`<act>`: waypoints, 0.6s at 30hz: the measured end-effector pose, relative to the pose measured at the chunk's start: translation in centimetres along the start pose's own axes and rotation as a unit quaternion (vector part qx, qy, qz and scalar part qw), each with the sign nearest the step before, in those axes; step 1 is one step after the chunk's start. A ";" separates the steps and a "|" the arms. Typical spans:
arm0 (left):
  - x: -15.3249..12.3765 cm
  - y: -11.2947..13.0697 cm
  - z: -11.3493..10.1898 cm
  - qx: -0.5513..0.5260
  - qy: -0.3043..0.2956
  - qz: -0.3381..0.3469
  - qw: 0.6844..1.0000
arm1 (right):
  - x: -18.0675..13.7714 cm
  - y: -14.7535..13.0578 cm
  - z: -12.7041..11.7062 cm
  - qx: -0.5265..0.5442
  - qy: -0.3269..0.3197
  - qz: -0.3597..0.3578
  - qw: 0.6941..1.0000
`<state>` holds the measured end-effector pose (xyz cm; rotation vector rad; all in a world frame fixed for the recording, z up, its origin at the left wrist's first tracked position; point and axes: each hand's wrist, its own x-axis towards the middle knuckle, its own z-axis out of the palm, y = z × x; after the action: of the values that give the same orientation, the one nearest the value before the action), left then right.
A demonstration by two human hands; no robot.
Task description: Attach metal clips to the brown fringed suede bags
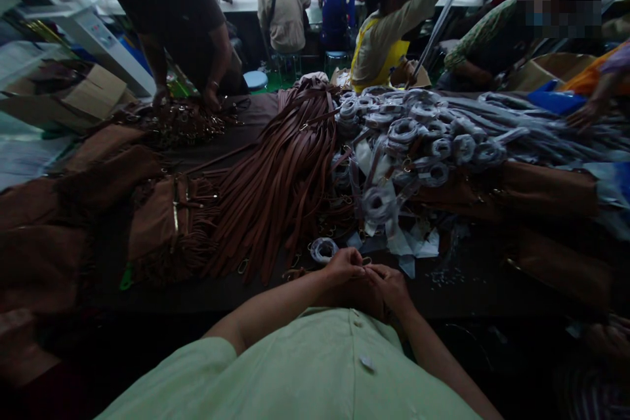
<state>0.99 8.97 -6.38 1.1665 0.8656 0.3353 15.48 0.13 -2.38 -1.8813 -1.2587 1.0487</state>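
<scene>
Close in front of my body, my left hand (345,266) and my right hand (390,285) meet with fingertips pinched together. What they pinch is too small and dark to make out. A gold-coloured metal ring (367,261) shows just beyond the fingertips. Beneath both hands lies a brown suede-like piece (361,295), partly covered by them. A small roll of strap in clear wrapping (323,250) rests just past my left hand. Many long brown straps (280,190) fan out over the table, some with metal clasps at their ends.
Wrapped coiled straps (403,131) are heaped right of centre, near plastic scraps (418,243). A brown fringed bag (155,220) with a gold zip lies left, beside more brown bags (39,262). Other people stand across the dark table (457,298); a cardboard box (93,95) is far left.
</scene>
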 end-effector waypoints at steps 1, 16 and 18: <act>0.1 0.0 0.1 -0.010 0.000 -0.009 1.000 | -0.1 -0.1 0.0 -0.015 0.002 -0.011 1.000; 0.3 -0.2 -0.6 -0.161 -0.009 -0.093 0.983 | -0.2 0.2 0.7 -0.098 -0.020 -0.072 0.992; 0.3 -0.2 -0.4 -0.158 -0.013 -0.096 0.983 | -0.3 0.2 0.8 -0.097 -0.020 -0.071 0.993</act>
<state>0.78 9.34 -6.74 0.7850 0.8585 0.2873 14.80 -0.17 -2.90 -1.8877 -1.5418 0.9200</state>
